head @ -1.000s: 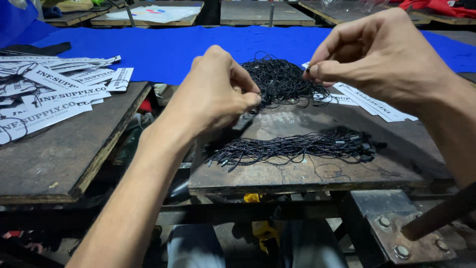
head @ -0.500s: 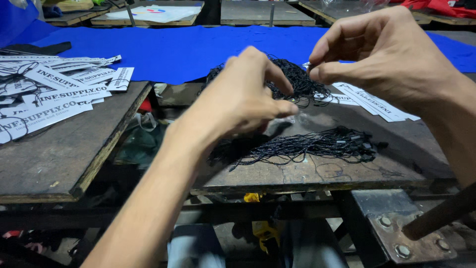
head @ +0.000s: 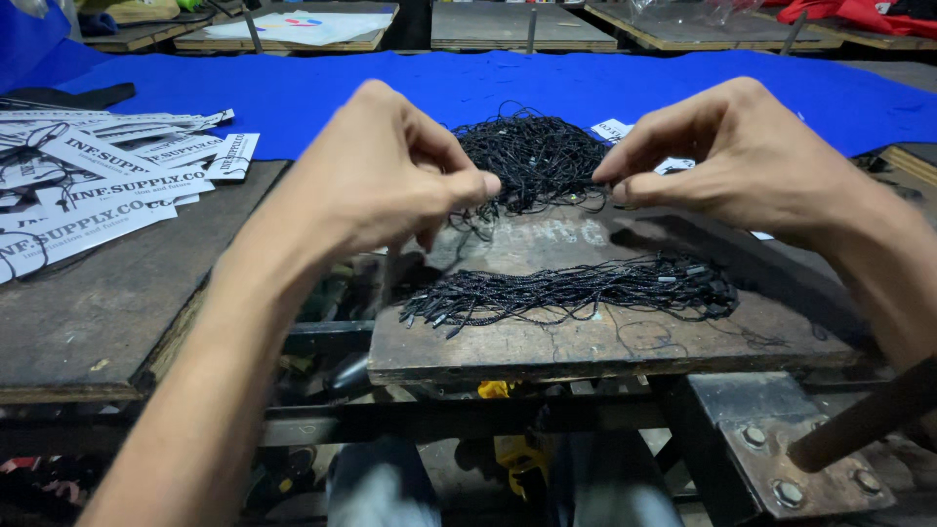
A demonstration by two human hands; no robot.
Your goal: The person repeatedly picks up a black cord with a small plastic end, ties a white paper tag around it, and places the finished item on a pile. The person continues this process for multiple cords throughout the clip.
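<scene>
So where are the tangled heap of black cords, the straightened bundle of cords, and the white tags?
Tangled heap (head: 532, 156), head view, middle of the pile.
Straightened bundle (head: 576, 290), head view, centre of the strands.
White tags (head: 107, 190), head view, a card's face.

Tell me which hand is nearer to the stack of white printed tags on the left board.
Left. The left hand hovers over the gap just right of the white printed tags; the right hand is farther right, beyond the tangled pile of black cords.
</scene>
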